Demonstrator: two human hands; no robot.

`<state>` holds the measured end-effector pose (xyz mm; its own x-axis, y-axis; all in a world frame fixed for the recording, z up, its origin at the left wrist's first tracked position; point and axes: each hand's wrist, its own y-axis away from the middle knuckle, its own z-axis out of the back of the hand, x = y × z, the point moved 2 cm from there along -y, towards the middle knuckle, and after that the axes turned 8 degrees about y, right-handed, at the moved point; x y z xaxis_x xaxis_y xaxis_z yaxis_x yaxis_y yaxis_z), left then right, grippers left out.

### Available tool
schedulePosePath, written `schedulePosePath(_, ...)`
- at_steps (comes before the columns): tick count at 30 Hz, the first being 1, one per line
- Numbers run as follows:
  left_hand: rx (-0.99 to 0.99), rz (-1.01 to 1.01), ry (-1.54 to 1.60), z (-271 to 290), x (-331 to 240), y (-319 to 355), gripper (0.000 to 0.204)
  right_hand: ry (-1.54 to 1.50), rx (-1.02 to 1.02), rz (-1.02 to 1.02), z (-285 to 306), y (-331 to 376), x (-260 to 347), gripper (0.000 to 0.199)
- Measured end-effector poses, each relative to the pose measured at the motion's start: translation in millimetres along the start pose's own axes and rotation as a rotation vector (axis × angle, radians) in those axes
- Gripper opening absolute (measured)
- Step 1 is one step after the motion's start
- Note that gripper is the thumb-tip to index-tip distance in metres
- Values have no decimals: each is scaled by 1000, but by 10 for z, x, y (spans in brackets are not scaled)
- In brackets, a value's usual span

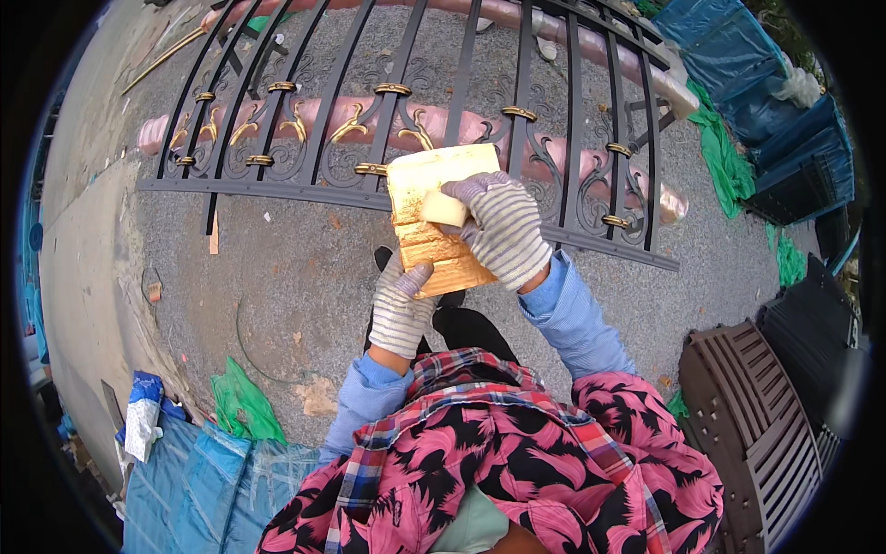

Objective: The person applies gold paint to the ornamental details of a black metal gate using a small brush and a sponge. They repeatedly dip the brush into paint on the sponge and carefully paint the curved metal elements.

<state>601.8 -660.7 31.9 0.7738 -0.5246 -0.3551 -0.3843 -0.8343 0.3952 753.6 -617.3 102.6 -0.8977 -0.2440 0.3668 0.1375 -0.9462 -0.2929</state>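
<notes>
My left hand [402, 307], in a striped knit glove, grips the lower left edge of a flat rectangular piece [438, 258] with a creased, gold-coated face. In my right hand [505, 226], also gloved, a small pale-yellow sponge [444, 210] is pinched against or just over that gold face; I cannot tell if they touch. Beyond my hands lies a dark metal fence panel [378, 120] with scrollwork. Gold colours its collars [393, 90] and several leaf ornaments [351, 124]. The gold piece covers part of the panel's near rail.
Pink-wrapped rolls [318, 115] lie under the panel. Blue-wrapped stacks [208, 485] stand lower left and more blue wrapping [729, 55] upper right. Brown slatted panels [743, 415] lean at the lower right. Green sheeting [245, 399] and a thin wire [242, 337] lie on the grey ground.
</notes>
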Motion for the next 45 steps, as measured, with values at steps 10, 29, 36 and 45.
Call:
schedulePosePath(10,-74,-55,-164,-284,59,-122,55,-592,-396,-953,768,1550,-1303,51)
schedulePosePath(29,34,677,-341,-654,742,-505,39,-1426,-1621,-1225,866,3610,-432,33)
schedulePosePath(36,161,937,-368,-934,1145,-333,45,-1196,-1987,-1350,760,4249,302,30)
schedulePosePath(45,77,1190,-403,-1188,2253,564,40,-1138,-1840,-1438,974,5073,396,38)
